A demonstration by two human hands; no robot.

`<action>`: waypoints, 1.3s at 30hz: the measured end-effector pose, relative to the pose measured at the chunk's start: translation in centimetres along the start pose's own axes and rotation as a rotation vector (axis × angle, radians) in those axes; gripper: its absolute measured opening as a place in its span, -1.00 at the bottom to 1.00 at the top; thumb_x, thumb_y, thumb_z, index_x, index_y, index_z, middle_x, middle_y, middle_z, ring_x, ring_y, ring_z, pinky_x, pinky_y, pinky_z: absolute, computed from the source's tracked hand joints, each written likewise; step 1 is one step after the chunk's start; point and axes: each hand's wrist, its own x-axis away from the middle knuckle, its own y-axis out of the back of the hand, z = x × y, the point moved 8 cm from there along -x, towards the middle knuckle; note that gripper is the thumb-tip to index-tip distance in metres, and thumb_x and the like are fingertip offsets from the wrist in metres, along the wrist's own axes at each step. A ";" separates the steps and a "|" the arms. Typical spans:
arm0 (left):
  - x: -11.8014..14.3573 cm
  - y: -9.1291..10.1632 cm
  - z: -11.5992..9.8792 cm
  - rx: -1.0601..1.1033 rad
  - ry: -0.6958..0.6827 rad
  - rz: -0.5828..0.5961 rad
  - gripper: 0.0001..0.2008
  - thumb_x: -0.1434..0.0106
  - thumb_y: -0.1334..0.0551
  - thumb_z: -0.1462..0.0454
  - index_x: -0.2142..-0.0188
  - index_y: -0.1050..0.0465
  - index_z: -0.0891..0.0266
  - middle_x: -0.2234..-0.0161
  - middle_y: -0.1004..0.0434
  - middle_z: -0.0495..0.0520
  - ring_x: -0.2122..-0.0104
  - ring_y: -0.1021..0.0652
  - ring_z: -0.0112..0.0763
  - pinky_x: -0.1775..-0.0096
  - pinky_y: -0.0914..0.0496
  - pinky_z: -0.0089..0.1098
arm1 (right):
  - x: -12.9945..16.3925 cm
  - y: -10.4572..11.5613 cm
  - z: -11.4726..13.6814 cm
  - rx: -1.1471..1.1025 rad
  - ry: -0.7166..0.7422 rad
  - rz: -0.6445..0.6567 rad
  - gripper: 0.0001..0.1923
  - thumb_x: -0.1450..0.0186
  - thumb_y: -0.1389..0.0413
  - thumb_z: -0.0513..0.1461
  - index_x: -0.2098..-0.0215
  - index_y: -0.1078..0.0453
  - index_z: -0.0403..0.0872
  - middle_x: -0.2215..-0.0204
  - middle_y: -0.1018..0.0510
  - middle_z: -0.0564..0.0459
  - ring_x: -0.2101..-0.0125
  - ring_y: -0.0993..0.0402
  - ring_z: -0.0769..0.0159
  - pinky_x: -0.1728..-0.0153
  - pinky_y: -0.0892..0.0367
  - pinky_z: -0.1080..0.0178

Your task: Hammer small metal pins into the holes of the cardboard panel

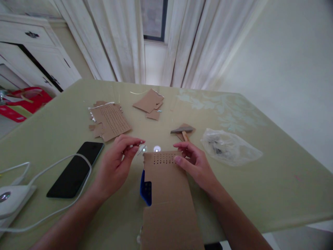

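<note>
My left hand is closed in a pinch on a thin metal nail, just left of the cardboard's far edge. A long brown cardboard sheet lies in front of me, with rows of small punched holes near its far end. My right hand grips the far right corner of this sheet, thumb on top and the other fingers behind the edge. Partly hidden under the cardboard's left side is a blue plastic object with holes. Beyond my right hand, a hammer with a wooden handle rests on a cardboard scrap.
A clear plastic bag with dark small contents lies to the right. On the left are a black phone, a white cable and a white device. Punched cardboard and torn cardboard pieces lie farther back.
</note>
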 end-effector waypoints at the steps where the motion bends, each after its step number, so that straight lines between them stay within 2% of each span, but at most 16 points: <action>1: 0.1 0.0 -0.7 0.070 -0.034 0.003 -0.87 -0.53 -0.22 0.28 0.06 -0.57 0.13 0.19 -0.60 0.03 0.20 -0.58 -0.36 0.18 -0.47 -0.36 | -0.2 0.7 0.2 0.028 0.019 -0.050 -0.61 -0.33 -0.36 0.03 -0.01 -0.59 0.01 0.23 -0.57 0.00 0.30 -0.48 0.23 0.33 -0.44 0.23; 5: 0.7 -0.5 -1.2 0.214 -0.019 0.049 -0.96 -0.46 -0.33 0.31 0.15 -0.59 0.13 0.26 -0.64 0.00 0.27 -0.62 -0.39 0.24 -0.49 -0.40 | -1.0 3.5 0.4 0.239 0.051 -0.248 -0.63 -0.40 -0.26 0.04 0.04 -0.59 -0.05 0.25 -0.62 -0.03 0.34 -0.46 0.24 0.35 -0.40 0.23; 7: 0.8 -0.9 -1.1 0.199 0.000 0.078 -0.98 -0.43 -0.38 0.29 0.15 -0.61 0.14 0.28 -0.67 0.00 0.32 -0.61 -0.40 0.29 -0.47 -0.39 | -1.3 4.2 0.3 0.350 0.061 -0.282 -0.61 -0.38 -0.27 0.03 0.04 -0.60 -0.08 0.25 -0.62 -0.05 0.36 -0.45 0.23 0.40 -0.37 0.23; 14: 0.7 -1.7 -2.2 0.088 -0.075 0.139 -0.96 -0.43 -0.39 0.29 0.19 -0.66 0.14 0.31 -0.71 -0.03 0.39 -0.54 -0.44 0.31 -0.42 -0.40 | -1.5 3.8 -1.1 0.482 0.049 -0.246 -0.58 -0.39 -0.24 0.03 -0.03 -0.58 -0.09 0.17 -0.63 -0.08 0.34 -0.48 0.20 0.30 -0.41 0.14; 19: 0.7 -1.8 -2.7 0.067 -0.134 0.144 -0.96 -0.44 -0.38 0.29 0.17 -0.66 0.12 0.31 -0.72 -0.03 0.39 -0.54 -0.44 0.30 -0.43 -0.41 | -1.6 4.0 -1.0 0.608 0.085 -0.259 -0.59 -0.40 -0.21 0.02 -0.04 -0.56 -0.08 0.14 -0.61 -0.12 0.29 -0.52 0.12 0.20 -0.45 0.05; 24: 0.8 -1.8 -2.9 0.053 -0.176 0.131 -0.93 -0.44 -0.38 0.33 0.16 -0.65 0.11 0.30 -0.73 -0.05 0.38 -0.53 -0.44 0.33 -0.41 -0.41 | -1.7 4.2 -1.0 0.718 0.118 -0.285 -0.62 -0.39 -0.20 0.02 -0.01 -0.53 -0.06 0.02 -0.60 -0.21 0.13 -0.58 -0.03 0.02 -0.47 -0.08; 30: 0.8 -1.7 -3.1 0.053 -0.190 0.129 -0.93 -0.44 -0.38 0.32 0.16 -0.65 0.09 0.28 -0.75 -0.06 0.37 -0.55 -0.43 0.32 -0.43 -0.39 | -1.7 4.2 -1.4 0.788 0.102 -0.269 -0.62 -0.38 -0.21 -0.01 -0.05 -0.51 -0.04 -0.01 -0.58 -0.22 -0.04 -0.56 -0.14 -0.16 -0.41 -0.19; 39: 0.8 -1.7 -3.1 0.057 -0.154 0.126 -0.93 -0.42 -0.38 0.31 0.20 -0.67 0.11 0.31 -0.75 -0.03 0.40 -0.56 -0.41 0.31 -0.44 -0.34 | -1.7 4.1 -1.4 0.782 0.082 -0.245 -0.57 -0.39 -0.21 0.01 -0.08 -0.49 -0.08 -0.04 -0.57 -0.24 -0.02 -0.55 -0.13 -0.15 -0.40 -0.18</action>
